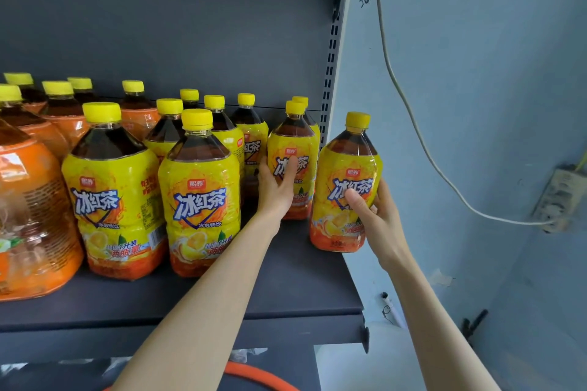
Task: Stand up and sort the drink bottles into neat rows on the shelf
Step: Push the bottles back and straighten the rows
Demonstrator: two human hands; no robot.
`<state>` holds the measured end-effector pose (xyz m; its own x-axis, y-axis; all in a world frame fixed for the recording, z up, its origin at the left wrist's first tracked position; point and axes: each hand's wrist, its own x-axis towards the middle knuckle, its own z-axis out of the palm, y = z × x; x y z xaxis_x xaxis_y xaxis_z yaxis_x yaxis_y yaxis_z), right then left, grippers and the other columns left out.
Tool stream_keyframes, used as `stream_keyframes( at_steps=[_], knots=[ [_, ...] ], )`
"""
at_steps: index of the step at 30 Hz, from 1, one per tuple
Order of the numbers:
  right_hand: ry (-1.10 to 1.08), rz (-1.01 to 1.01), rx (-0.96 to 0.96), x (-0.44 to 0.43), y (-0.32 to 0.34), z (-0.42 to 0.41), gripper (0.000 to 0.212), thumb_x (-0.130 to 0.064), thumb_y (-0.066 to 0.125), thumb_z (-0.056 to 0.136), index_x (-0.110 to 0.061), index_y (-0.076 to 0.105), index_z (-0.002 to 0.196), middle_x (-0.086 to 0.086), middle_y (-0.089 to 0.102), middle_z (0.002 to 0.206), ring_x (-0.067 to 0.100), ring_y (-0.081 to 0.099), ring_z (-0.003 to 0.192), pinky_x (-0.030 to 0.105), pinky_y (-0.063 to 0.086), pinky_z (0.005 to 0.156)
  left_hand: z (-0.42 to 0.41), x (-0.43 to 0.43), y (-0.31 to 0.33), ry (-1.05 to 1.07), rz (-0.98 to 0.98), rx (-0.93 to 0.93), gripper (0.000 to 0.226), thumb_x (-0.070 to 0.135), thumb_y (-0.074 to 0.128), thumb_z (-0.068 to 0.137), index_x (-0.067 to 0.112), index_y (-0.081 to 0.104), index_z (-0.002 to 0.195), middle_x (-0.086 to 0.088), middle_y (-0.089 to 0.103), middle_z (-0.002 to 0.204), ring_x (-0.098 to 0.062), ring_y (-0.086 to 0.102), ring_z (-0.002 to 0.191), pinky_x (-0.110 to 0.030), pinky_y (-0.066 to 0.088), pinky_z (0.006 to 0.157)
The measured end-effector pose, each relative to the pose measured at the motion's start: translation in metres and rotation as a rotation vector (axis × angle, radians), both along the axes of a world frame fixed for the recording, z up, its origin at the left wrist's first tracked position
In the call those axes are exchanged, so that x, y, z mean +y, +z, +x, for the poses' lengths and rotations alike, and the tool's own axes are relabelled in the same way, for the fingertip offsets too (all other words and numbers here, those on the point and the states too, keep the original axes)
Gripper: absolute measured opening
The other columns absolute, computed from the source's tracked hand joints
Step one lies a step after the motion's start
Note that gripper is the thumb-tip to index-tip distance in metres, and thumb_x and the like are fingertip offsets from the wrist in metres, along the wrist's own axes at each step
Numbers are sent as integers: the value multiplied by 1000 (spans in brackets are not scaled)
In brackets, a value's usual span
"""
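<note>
Most of the job looks done, tho not all. The shelf already carries lots of bottles upright: orange-label bottles grouped at the far left, yellow-label iced tea bottles filling the middle & right in rough front-to-back lines. No bottle lying down that I can see.

Left hand is wrapped round a yellow bottle standing on the shelf near the right upright, fingers across its label; prob nudging it into line. Right hand grips another yellow bottle, upright, held just off the shelf's right end, base about level w/ the deck & partly past the edge; not set down yet.

What's left, I'd guess: seat that held bottle in the open spot at the front right, in front of the one under the left hand. Then tidy spacing; middle rows look a bit staggered, caps not quite in line. Can't tell how full the back row is, it's hidden.
</note>
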<state>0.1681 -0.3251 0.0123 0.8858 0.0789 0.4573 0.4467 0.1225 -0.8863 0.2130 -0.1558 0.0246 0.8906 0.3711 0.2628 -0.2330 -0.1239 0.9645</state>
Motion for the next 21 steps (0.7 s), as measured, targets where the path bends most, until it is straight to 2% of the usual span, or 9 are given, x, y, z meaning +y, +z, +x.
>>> stream_keyframes(
  at_steps=[4,7,9,11,15,17,19,21],
  knots=[
    [-15,-5,-2,1,0,-1,57,-33,64,82,-24,46,136,-11,71,109,10,70,99,20,56,68,0,-3,0,-55,-52,-15,77,56,49,88,24,16,151,0,35,150,-21,35,136,-36,34,103],
    [-16,-8,-4,1,0,-1,57,-34,64,82,-25,46,136,-12,71,109,10,70,99,20,56,68,0,-7,-1,-71,-87,-33,72,56,50,88,25,22,147,2,41,143,-14,42,124,-29,36,92],
    [-19,-13,-5,1,0,-1,57,-34,64,82,-26,46,135,-11,71,110,10,70,100,21,57,69,-1,-7,-1,-86,-111,-26,72,57,50,88,28,22,147,5,44,139,-8,41,113,-28,35,88],
    [-20,-17,-7,1,-1,0,57,-34,64,82,-25,46,136,-10,71,111,11,69,100,21,57,69,0,-7,-1,-86,-132,-19,71,58,51,87,29,23,146,7,45,134,-10,43,112,-29,36,87],
    [-28,-19,-1,2,-2,1,61,-36,65,81,-23,45,137,-10,70,111,11,70,100,21,56,69,2,-10,0,-76,-150,-16,73,58,53,86,27,24,145,2,44,141,-18,44,125,-33,37,92],
    [-34,-29,0,3,-1,1,61,-37,65,80,-24,45,137,-12,71,109,9,70,99,20,56,68,3,-10,-1,-73,-136,-2,76,60,52,85,28,21,146,0,39,146,-22,39,132,-40,37,102],
    [-34,-38,-1,4,-1,0,61,-37,65,80,-24,45,137,-11,71,110,9,69,99,20,56,68,2,-9,-1,-81,-107,37,83,65,49,83,29,15,150,-1,29,153,-25,30,139,-51,29,111],
    [-25,-43,-4,6,0,-1,60,-36,65,81,-23,46,137,-10,71,110,10,69,99,21,57,69,-2,-8,2,-89,-140,63,90,71,44,80,30,9,152,-1,22,157,-25,24,142,-54,22,114]
  ],
)
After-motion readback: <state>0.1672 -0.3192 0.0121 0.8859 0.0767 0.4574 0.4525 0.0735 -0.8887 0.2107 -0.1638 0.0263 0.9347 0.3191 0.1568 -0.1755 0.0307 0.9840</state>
